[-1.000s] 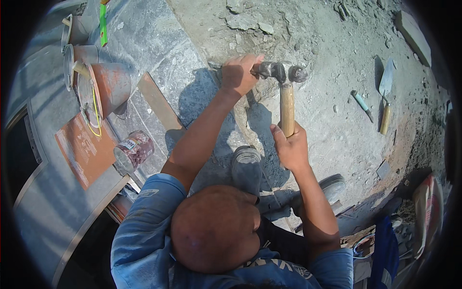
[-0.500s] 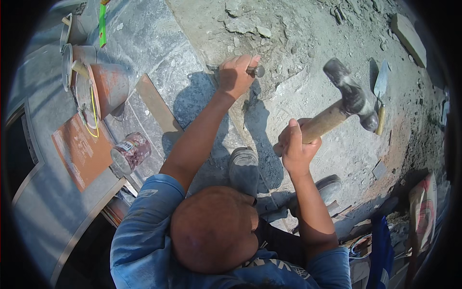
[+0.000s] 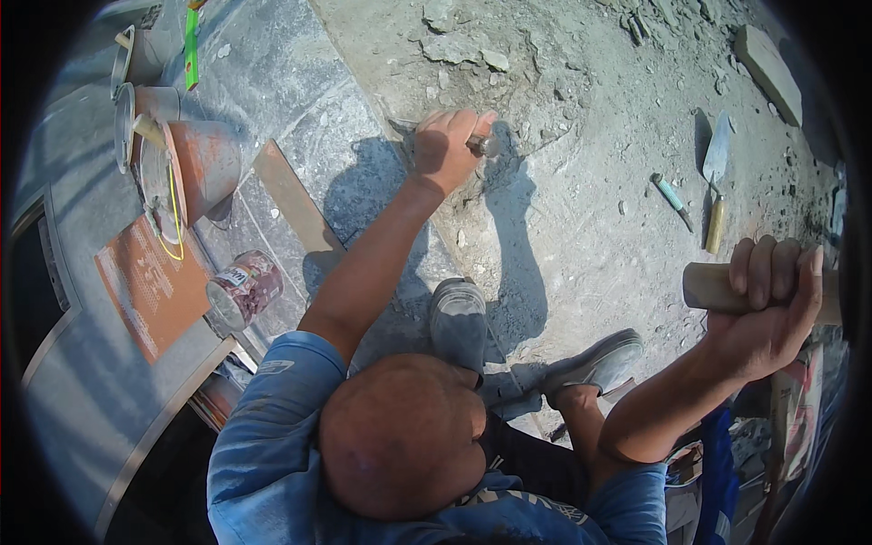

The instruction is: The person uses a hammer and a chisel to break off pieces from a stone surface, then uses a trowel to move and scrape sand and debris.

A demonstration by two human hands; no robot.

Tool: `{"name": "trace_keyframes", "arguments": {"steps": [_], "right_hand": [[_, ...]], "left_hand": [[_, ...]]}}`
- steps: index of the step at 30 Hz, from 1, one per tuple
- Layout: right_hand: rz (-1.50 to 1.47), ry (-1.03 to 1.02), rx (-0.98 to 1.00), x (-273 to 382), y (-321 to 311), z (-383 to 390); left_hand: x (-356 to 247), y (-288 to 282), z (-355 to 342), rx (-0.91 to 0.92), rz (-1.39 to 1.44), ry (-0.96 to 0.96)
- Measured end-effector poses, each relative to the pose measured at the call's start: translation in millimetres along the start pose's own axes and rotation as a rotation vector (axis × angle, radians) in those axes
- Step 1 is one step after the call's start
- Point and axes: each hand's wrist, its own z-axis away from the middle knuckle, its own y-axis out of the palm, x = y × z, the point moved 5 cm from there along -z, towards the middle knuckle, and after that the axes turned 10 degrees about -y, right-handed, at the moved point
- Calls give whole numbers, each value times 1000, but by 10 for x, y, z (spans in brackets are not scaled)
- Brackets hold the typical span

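My left hand is closed around a metal chisel, whose struck end sticks out past the thumb. It holds the chisel low at the broken border between the grey tiles and the rough rubble ground. Far out to the right, my right hand grips the thick wooden handle of a hammer. The hammer's head is not visible in this view. Between the hands, a short teal-handled tool and a pointed trowel with a wooden handle lie on the ground.
Several buckets stand at the left, near a green spirit level. A tin, a brown board and a narrow brown strip lie closer. Stone chunks and a slab are at the far side.
My right hand has swung the hammer out to the right and raised it, uncovering the teal-handled tool. My left hand stays in place, with the chisel's struck end tilted slightly differently.
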Motion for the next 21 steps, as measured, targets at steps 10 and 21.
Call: {"name": "trace_keyframes", "arguments": {"steps": [10, 21], "right_hand": [[50, -270, -116, 128, -48, 46], [255, 749, 412, -1700, 118, 1740]], "left_hand": [[183, 109, -9, 109, -58, -84], [311, 303, 43, 138, 42, -38]]}}
